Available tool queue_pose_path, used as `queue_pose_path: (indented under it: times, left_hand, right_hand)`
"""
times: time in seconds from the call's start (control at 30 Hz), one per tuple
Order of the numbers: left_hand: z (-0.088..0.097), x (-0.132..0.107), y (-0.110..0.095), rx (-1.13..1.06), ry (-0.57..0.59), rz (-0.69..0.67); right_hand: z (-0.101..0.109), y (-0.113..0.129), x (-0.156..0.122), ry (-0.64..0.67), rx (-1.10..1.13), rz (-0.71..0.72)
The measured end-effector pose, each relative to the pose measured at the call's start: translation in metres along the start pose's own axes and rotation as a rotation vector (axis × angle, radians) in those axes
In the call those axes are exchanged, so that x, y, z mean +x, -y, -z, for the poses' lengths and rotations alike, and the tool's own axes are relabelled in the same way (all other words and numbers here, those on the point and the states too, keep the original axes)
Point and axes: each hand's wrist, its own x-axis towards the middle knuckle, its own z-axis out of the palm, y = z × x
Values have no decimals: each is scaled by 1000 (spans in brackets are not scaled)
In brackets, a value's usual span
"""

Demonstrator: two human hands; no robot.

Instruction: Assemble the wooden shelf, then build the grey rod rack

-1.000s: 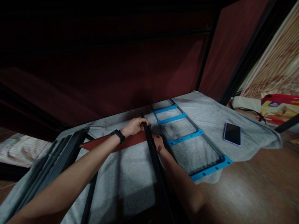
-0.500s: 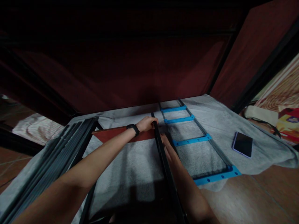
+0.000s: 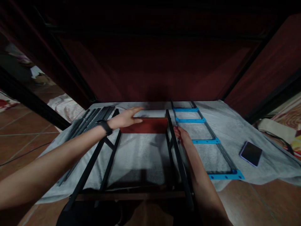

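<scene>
In front of me stands a black metal frame with two side sections. A reddish-brown board spans its far end and a darker brown board its near end. My left hand is over the far left corner, fingers spread and thumb apart, holding nothing. At the outer side of the right section, my right hand has its fingers curled near the rail. Whatever lies between those fingers is too small or hidden to make out.
A ladder-like piece with blue crossbars lies to the right on the grey cloth. Beyond it lies a phone. Several dark grey bars lie at the left. A dark red panel rises behind.
My left hand has let go of the right rail's top and moved left, opening its fingers. The black frame now shows both sides. My right hand remains beside the right section. The view has shifted.
</scene>
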Motion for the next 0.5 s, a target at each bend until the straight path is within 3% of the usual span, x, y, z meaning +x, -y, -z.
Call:
queue_pose_path:
  times: [0.1, 0.17, 0.2, 0.27, 0.33, 0.4, 0.5]
  left_hand:
    - [43, -87, 41, -151, -328, 408]
    - [52, -148, 60, -346, -441, 662]
    - [50, -176, 64, -457, -435, 750]
    - [36, -223, 61, -724, -354, 873]
    - [14, -254, 43, -946, -330, 902]
    - [-8, -269, 20, -1087, -333, 942]
    - [-32, -274, -6, -1169, -357, 912]
  right_hand:
    - [17, 9, -53, -42, 86, -78]
    - [28, 10, -101, -5, 118, -85]
    - [32, 9, -126, 17, 111, -101]
    - [37, 4, -172, 43, 82, -132]
    - [37, -1, -207, 29, 76, -140]
    - [30, -6, -230, 32, 70, -154]
    - [15, -11, -242, 10, 42, -113]
